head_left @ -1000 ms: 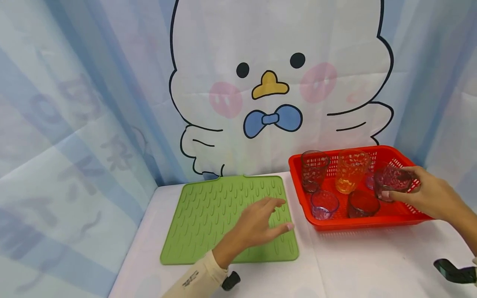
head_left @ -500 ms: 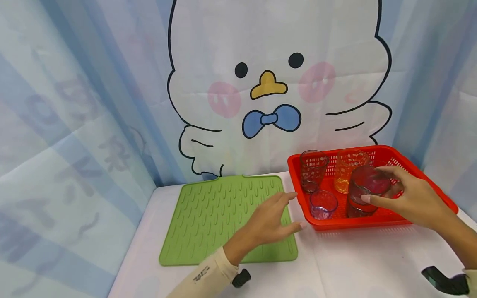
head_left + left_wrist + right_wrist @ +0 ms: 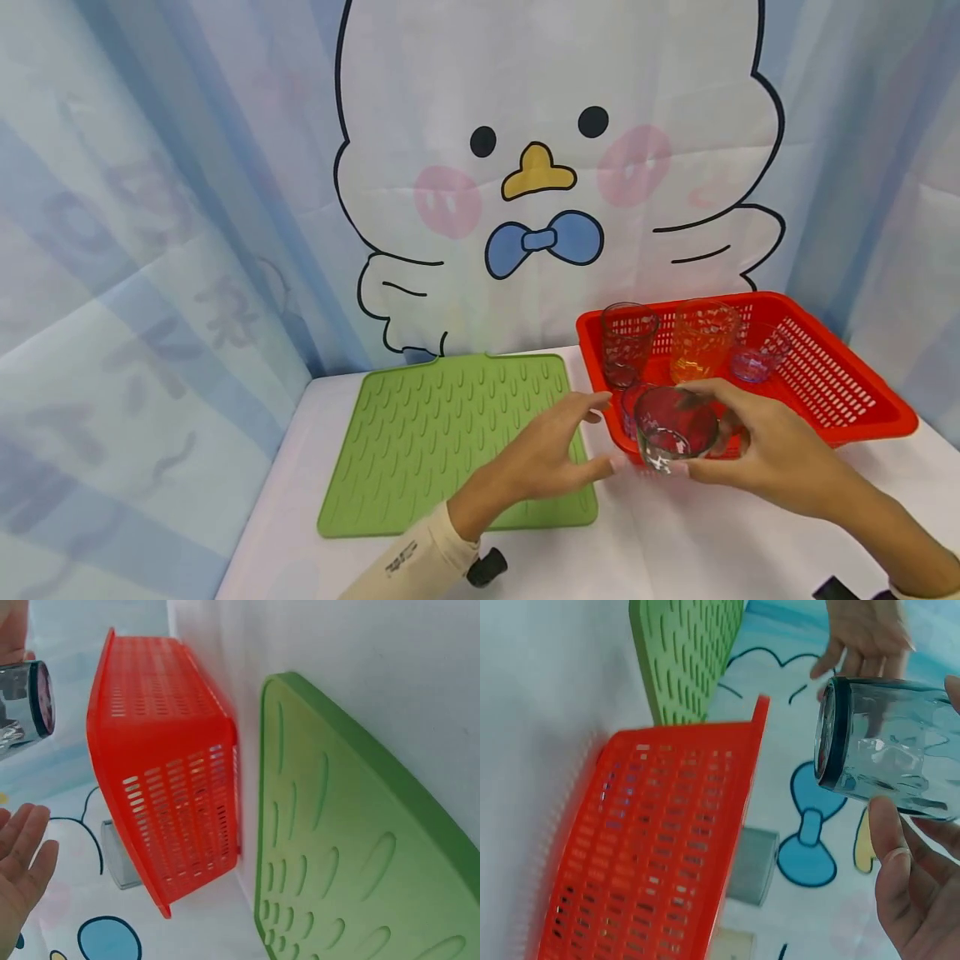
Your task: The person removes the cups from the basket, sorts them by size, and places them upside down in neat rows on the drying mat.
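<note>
My left hand (image 3: pixel 540 458), thumb and fingers apart, hovers over the right edge of the green ridged mat (image 3: pixel 442 442); my right hand (image 3: pixel 776 454) clamps a tinted glass tumbler (image 3: pixel 671 425) above the near rim of the red basket (image 3: pixel 847 392); an orange glass (image 3: pixel 703 342) stands at its far side; a cartoon-print curtain (image 3: pixel 532 83) hangs behind.

The bare left hand (image 3: pixel 543 450) hung in the air, fingers reaching forward with a slight bend and thumb spread well apart from them, at the end of a cream-sleeved left forearm (image 3: pixel 420 554). Facing it, the bare right hand (image 3: pixel 783 454) curved in a grip, thumb on the near side, fingers on the far side, its uncovered right wrist (image 3: pixel 881 525) slanting in from the lower right.
</note>
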### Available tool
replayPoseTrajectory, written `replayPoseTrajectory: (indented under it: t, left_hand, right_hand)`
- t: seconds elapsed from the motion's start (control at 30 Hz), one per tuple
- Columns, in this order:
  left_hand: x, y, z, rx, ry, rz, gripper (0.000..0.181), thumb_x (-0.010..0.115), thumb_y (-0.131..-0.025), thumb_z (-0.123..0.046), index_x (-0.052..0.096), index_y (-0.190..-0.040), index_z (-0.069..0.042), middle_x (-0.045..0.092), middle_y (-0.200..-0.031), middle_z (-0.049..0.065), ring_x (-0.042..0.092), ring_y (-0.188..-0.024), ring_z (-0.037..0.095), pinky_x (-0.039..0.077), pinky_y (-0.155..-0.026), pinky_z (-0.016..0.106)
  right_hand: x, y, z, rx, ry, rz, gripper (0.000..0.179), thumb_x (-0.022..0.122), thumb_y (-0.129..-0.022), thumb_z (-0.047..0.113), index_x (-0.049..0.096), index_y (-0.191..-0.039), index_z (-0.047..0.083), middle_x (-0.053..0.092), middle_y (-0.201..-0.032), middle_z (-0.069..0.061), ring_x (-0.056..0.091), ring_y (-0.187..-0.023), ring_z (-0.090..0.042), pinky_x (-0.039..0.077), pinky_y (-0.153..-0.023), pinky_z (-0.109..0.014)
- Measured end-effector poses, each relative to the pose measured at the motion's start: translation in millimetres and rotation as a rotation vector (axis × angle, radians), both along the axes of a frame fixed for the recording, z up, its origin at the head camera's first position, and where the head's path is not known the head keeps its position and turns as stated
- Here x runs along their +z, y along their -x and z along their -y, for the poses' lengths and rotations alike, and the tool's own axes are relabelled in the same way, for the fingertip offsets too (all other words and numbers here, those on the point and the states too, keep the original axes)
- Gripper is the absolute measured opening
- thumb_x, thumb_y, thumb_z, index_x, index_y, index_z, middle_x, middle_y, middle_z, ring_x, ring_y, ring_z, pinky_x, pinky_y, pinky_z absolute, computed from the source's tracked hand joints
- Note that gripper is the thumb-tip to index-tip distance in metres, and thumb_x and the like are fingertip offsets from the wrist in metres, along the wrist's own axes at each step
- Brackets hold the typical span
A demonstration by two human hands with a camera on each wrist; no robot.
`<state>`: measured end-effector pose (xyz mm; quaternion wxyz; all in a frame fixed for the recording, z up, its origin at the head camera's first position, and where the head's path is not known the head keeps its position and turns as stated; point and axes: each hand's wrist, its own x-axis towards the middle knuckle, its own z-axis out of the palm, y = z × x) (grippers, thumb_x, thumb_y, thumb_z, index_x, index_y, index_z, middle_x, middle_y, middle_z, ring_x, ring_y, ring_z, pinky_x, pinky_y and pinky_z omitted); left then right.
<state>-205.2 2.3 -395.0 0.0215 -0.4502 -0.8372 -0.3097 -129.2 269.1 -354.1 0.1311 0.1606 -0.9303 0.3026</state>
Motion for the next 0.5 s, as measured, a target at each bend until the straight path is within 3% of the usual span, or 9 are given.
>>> replayPoseTrajectory:
  t: [0.17,0.3,0.5]
  left_hand:
    - [3.2,-4.8,2.5,-0.082,-0.052,-0.003,0.067,0.067,-0.095,-0.040,0.042,-0.149,-0.012,0.056,-0.139,0.000,0.058,-0.119,0.007,0.047,-0.096,0.015]
    - [3.9,-7.2,3.9,-0.141,-0.090,-0.014,0.065,0.071,-0.092,-0.036,0.044,-0.147,-0.012,0.059,-0.133,0.000,0.058,-0.116,0.005,0.046,-0.095,0.013]
    - [5.5,-12.4,7.0,-0.170,-0.140,-0.007,0.068,0.079,-0.085,-0.033,0.049,-0.143,-0.012,0.063,-0.126,0.000,0.056,-0.111,0.003,0.049,-0.094,0.016]
  right_hand:
    - [-3.9,-5.5,15,0.046,0.002,-0.033,0.072,0.093,-0.068,0.043,0.060,-0.129,0.022,0.066,-0.101,0.009,0.054,-0.079,-0.004,0.054,-0.061,-0.021]
    - [-6.3,-8.3,25,0.060,0.022,-0.011,0.070,0.091,-0.068,0.048,0.060,-0.127,0.029,0.065,-0.103,0.015,0.056,-0.084,-0.004,0.054,-0.064,-0.022]
    - [-9.6,-10.9,35,0.075,-0.011,-0.020,0.068,0.088,-0.069,0.057,0.060,-0.126,0.034,0.063,-0.106,0.019,0.056,-0.089,-0.002,0.054,-0.067,-0.022]
